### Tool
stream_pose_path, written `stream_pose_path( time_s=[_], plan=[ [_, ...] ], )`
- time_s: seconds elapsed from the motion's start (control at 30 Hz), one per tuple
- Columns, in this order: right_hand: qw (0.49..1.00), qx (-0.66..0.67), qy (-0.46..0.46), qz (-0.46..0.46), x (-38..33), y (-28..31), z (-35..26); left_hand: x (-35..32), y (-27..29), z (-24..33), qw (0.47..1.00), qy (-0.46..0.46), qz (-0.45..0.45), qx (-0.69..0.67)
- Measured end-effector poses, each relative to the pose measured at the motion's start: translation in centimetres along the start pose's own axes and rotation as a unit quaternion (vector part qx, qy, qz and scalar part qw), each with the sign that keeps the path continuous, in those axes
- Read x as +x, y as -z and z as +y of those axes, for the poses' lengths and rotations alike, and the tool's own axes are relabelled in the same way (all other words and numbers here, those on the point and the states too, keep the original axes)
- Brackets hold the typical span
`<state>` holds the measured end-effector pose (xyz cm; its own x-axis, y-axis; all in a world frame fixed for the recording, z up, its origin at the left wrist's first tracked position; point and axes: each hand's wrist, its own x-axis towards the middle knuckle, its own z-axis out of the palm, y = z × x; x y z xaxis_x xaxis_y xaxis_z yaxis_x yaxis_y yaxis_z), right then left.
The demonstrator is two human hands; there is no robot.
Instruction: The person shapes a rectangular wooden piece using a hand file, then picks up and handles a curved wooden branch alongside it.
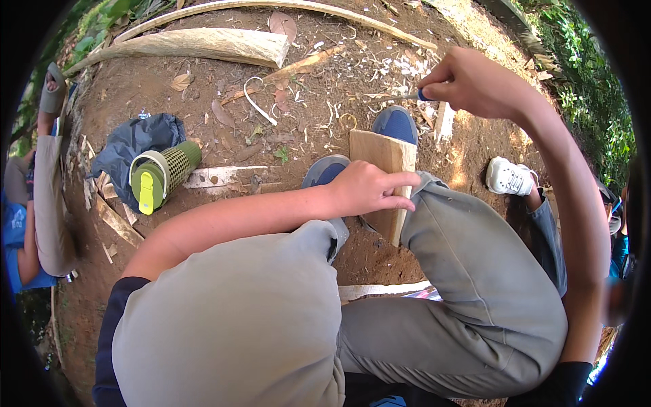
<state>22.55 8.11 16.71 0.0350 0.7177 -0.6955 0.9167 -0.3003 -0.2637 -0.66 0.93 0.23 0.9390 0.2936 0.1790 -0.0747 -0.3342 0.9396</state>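
Note:
A pale, flat-sided wooden block (380, 159) stands tilted between my knees, just behind my blue shoes. My left hand (369, 190) grips its near part, with the thumb and forefinger reaching past its right edge. Out beyond the block and to the right, my right hand (468, 85) is raised. It is closed round the blue handle of a thin-bladed tool (397, 98), whose slim blade points left over the toe of my right shoe (395, 124). Most of the handle is hidden in my fingers. The blade is apart from the block.
A green bottle (183, 163) lies on a dark plastic bag (152, 132) at the left. A split log (210, 46) and long wood strips lie at the far side, with shavings over the soil. Other people sit left and right; a white shoe (508, 176) is near my right knee.

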Motion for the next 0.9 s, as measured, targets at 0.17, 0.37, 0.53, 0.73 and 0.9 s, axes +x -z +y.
stream_pose_path(
  time_s=[0.17,0.37,0.53,0.73,0.9],
  plan=[
    [1.000,-0.015,-0.019,0.020,-4.5,-1.5,-0.7,0.1,-0.2,-0.1,1.000,0.018,-0.019,-0.002],
    [0.999,-0.014,-0.012,0.040,-5.7,-2.0,-1.8,0.0,-0.3,-0.3,1.000,0.004,-0.003,0.006],
    [1.000,-0.012,0.012,0.006,-5.5,-2.1,-1.9,0.0,-0.4,-0.3,1.000,0.010,-0.007,0.010],
    [0.999,-0.003,0.023,0.049,-5.1,-5.1,-2.0,-0.2,-0.5,-0.5,1.000,-0.005,0.018,0.003],
    [0.994,-0.090,0.041,0.043,-2.4,-8.1,-1.1,0.2,-0.7,-0.3,1.000,0.005,-0.016,0.014]
  ],
)
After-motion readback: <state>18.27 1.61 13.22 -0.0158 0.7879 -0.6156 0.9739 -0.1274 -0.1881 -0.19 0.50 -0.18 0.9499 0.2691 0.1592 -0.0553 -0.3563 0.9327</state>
